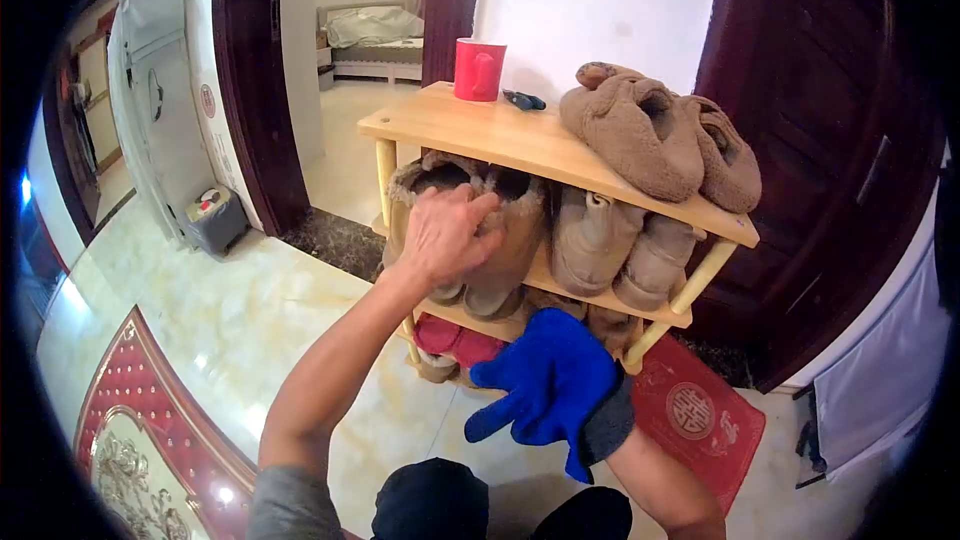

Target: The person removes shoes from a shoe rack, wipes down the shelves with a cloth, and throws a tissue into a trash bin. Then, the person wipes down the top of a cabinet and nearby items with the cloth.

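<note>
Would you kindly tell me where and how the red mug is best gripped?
The red mug is probably best held by its handle, coming from the front: it stands upright on the top board, handle turned towards the camera.

Blue glove (560,375), brown boots (512,240)

Smooth wood rack (470,130); fleecy cloth slippers (635,150); plush cloth glove (555,375); glossy floor (250,285); boots (520,248), poorly lit, perhaps suede.

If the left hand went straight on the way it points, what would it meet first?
Most likely the fur-topped boots on the wooden rack, just beyond the left hand's fingers; depth is unclear, so it may be touching them now.
</note>
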`<state>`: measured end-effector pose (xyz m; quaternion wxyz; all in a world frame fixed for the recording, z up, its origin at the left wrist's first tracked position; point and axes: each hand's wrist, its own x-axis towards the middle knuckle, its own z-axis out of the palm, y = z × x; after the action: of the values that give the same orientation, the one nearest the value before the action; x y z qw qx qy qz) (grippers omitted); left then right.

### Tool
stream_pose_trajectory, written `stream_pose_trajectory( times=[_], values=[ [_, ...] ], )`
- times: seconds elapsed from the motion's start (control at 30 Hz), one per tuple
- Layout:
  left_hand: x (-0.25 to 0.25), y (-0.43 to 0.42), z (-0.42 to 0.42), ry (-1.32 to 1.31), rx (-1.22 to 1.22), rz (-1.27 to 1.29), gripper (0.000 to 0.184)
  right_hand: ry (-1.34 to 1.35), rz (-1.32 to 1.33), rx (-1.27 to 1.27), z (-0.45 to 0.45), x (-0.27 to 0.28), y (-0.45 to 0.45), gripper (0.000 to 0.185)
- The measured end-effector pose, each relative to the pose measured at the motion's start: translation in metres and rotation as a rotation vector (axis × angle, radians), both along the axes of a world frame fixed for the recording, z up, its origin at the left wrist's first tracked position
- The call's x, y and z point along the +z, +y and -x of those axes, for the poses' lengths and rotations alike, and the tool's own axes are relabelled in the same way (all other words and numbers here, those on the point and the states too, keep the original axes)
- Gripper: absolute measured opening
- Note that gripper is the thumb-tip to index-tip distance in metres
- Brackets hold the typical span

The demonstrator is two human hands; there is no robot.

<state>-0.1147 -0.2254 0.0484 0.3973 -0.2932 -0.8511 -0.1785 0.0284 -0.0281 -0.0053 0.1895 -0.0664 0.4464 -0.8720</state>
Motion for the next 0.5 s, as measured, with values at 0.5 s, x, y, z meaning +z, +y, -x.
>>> stream_pose_trajectory(
  times=[0.5],
  values=[
    [-0.014, -0.021, -0.089, 0.016, -0.035, 0.121, 0.02, 0.297, -0.197, -0.275, 0.024, 0.008, -0.004, 0.027]
  ],
)
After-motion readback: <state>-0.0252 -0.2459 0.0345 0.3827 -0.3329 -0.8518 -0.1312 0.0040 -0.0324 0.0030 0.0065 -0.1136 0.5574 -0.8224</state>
